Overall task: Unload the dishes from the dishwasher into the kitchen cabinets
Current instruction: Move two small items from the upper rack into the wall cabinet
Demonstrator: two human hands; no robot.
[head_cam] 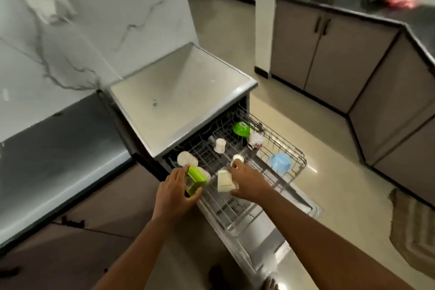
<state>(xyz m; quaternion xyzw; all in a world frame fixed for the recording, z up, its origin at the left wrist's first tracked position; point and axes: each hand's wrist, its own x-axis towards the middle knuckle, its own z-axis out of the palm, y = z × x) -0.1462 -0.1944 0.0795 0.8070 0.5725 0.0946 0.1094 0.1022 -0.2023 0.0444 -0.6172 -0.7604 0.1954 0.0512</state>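
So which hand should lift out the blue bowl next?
Probably the right hand: it is nearer the blue bowl at the rack's far right, and the left hand already grips the green container.

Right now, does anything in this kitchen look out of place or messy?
Yes. The mat on the floor to the right of the dishwasher rack has a bunched, uneven edge instead of lying flat. The dishes in the rack look orderly; nothing appears spilled or broken.

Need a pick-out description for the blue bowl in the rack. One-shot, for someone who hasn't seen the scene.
Find the dishwasher rack pulled out over the floor. Follow it to its far right corner, away from both hands. The blue bowl sits there upside down, the only blue item; the other coloured bowl is green and nearer the dishwasher.
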